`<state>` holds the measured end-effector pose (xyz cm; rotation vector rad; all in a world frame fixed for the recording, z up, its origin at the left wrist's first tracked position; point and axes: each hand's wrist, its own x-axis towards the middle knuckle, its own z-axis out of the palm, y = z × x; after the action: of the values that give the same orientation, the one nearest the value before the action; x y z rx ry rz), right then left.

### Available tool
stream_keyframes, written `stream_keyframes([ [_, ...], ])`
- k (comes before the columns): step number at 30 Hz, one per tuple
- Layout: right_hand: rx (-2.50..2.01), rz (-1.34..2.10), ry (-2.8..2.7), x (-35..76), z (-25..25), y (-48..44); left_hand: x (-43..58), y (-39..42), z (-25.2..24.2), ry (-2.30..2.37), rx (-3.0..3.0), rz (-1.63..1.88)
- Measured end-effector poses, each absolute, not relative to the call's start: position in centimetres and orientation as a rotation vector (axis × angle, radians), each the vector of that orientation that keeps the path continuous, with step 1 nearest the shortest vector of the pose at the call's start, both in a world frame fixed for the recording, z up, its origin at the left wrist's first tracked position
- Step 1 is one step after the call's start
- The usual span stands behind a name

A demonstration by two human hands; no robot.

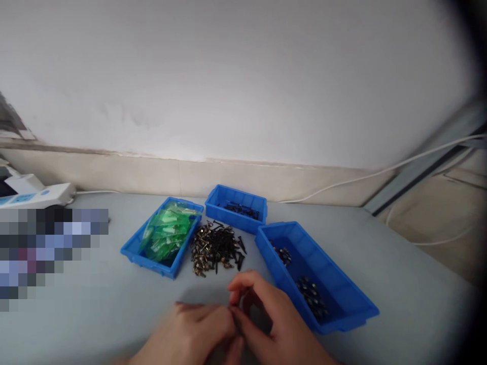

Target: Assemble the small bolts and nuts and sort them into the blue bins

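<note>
left hand [198, 327] curled, right hand [276, 314] arched, meeting it; cannot tell whether either holds anything

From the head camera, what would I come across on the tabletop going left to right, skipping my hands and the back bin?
White device, blue tray holding green packets, loose pile of dark and brassy small parts, long blue bin.

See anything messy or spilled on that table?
Maybe: a loose pile of black and brass-coloured metal parts looks messy, lying on the grey table outside the blue plastic bins. I can't tell whether it spilled.
</note>
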<state>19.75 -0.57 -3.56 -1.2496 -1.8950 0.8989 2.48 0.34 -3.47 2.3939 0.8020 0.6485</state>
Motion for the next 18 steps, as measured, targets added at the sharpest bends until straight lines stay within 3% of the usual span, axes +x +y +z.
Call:
stream_keyframes([
  [8, -1.181, 1.029, -1.804, 19.7, -3.1, -0.7, 2.4, 0.3, -2.2, 1.215, 2.632, 0.230],
  [18, -1.219, 0.978, -1.835, 19.7, -3.0, -0.6, 1.5, 1.2, -2.1, 0.911, 2.656, 0.273],
])
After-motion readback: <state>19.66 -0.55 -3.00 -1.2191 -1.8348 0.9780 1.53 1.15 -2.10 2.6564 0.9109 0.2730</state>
